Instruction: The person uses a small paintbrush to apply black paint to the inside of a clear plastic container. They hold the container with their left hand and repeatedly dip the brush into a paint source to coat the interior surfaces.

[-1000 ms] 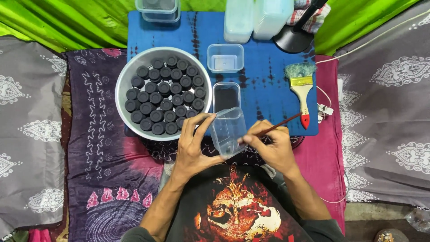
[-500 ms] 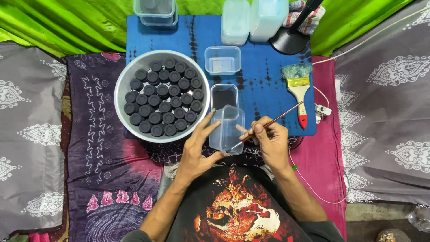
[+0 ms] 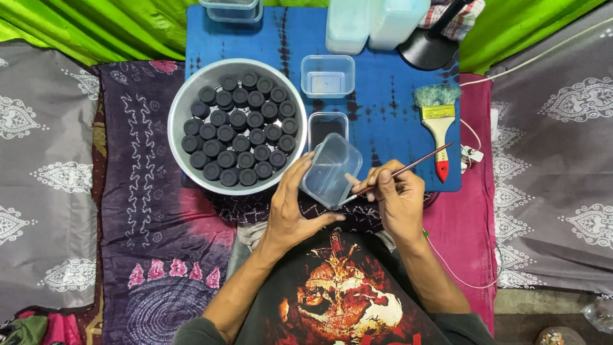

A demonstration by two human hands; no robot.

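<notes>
On the blue cloth [image 3: 389,108] spread over patterned fabric sits a round metal bowl [image 3: 182,112] packed with dark caps [image 3: 239,128]; beside it stand two small clear tubs, one pale [image 3: 327,75] and one dark inside [image 3: 327,126]; a flat paintbrush [image 3: 438,124] with a red-tipped handle lies to the right; nearer the body, the left hand [image 3: 290,214] cradles a tilted clear plastic box [image 3: 330,169], fingers curled around its side; the right hand [image 3: 397,195] pinches a thin brush [image 3: 399,174], its tip touching the box's rim.
</notes>
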